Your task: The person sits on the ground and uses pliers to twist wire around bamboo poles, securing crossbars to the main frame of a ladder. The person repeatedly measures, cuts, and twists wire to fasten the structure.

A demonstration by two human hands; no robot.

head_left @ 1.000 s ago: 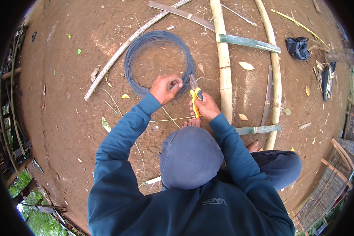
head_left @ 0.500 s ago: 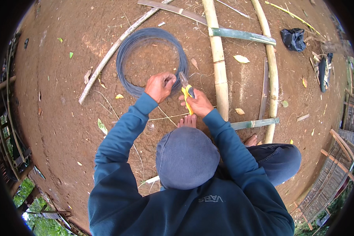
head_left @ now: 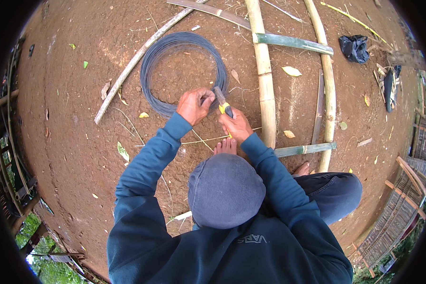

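Observation:
A coil of dark blue-grey wire [head_left: 149, 85] lies on the brown soil ahead of me. Over its near right edge is my left hand [head_left: 194, 106], fingers pinched together on wire; the strand itself is too thin to make out well. My right hand [head_left: 238, 126] grips pliers [head_left: 224, 106] with yellow and black handles. Their metal jaws point up and to the left, close beside my left fingertips. Whether the jaws touch the wire cannot be told. My fingers cover most of the handles, which look squeezed together.
Right of the coil lies a bamboo ladder-like frame [head_left: 266, 99] with green split-bamboo crosspieces [head_left: 293, 43]. A curved pole [head_left: 130, 67] lies to the left. Farther right are a black plastic bag [head_left: 354, 48] and a dark sheathed tool [head_left: 389, 90]. My bare foot [head_left: 225, 146] is just below the pliers.
My right fingers have closed round the pliers' handles, which were spread apart before. The jaws have shifted slightly left, and my left hand slightly right, bringing them closer together.

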